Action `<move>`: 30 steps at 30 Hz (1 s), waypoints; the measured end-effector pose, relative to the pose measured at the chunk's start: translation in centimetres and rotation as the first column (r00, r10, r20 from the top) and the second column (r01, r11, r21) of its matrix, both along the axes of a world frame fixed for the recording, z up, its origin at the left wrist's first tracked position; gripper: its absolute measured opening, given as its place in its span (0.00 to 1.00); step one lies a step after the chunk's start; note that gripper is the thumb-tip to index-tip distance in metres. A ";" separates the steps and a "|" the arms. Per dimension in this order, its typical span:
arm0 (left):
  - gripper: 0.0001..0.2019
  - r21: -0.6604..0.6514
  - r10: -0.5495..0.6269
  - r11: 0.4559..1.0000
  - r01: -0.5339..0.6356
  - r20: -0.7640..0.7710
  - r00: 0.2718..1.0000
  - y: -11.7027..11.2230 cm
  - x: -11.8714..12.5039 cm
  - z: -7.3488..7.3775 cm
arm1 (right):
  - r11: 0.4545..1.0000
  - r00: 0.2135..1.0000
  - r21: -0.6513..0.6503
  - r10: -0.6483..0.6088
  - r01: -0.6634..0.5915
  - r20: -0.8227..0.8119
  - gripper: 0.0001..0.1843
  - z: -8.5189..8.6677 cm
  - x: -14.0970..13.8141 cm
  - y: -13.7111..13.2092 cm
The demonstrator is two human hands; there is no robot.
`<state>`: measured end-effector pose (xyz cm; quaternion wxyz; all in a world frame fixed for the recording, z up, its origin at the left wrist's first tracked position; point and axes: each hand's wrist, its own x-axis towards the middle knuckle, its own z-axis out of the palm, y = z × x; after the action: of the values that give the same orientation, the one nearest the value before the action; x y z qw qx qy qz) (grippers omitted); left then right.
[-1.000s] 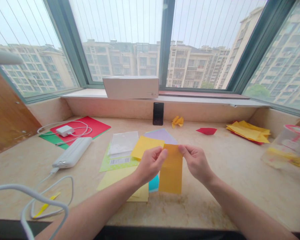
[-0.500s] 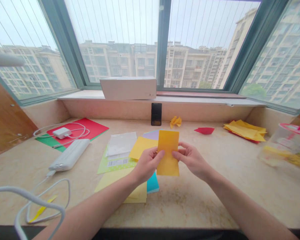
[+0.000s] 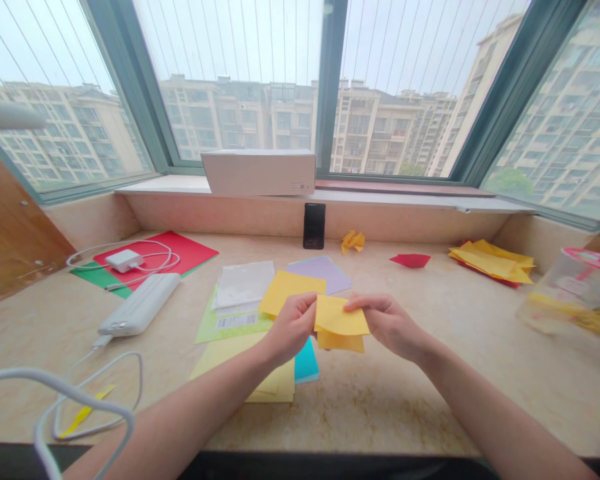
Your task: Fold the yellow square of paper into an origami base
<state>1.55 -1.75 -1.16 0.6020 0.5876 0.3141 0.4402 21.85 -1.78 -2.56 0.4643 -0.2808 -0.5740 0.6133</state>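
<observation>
A yellow sheet of paper (image 3: 341, 316), bent over on itself, is held up between my two hands above the counter. My left hand (image 3: 296, 325) is closed on its left edge. With thumb and fingers pinched, my right hand (image 3: 387, 321) grips the right side near the upper corner. The lower flap of the paper hangs below the upper one. Just behind my left hand lie another yellow sheet (image 3: 290, 291) and a lilac sheet (image 3: 323, 272). Under my left forearm are pale yellow paper (image 3: 275, 387) and a blue piece (image 3: 306, 363).
A black phone (image 3: 314, 227) leans on the back ledge beside crumpled yellow paper (image 3: 353, 242). A folded red paper (image 3: 410, 261), a yellow paper stack (image 3: 493, 260) and a plastic cup (image 3: 565, 290) stand right. Left are a white power bank (image 3: 140, 307), cables and red paper (image 3: 195, 250).
The yellow paper stood upright as a tall flat rectangle; now its top is folded forward and down. My right hand has shifted slightly to the right and turned over the paper's edge.
</observation>
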 end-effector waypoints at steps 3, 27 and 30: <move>0.24 -0.050 -0.040 0.998 0.041 0.023 0.999 0.1 0.0 -0.1 | 1.000 1.000 -0.015 -0.025 0.025 -0.001 0.09 0.2 0.0 -0.1; 0.16 -0.019 -0.094 0.995 0.093 -0.029 0.995 0.4 0.6 -1.4 | 0.975 0.939 0.115 -0.215 0.191 0.269 0.22 0.6 -0.4 0.7; 0.17 -0.058 -0.109 0.992 0.109 -0.007 0.994 0.4 0.5 -1.2 | 0.960 0.928 0.122 -0.277 0.254 0.251 0.20 0.5 -0.4 0.7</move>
<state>2.08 -1.38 -2.37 0.6403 0.5884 0.2971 0.3944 21.44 -1.10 -2.04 0.4737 -0.4149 -0.6140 0.4759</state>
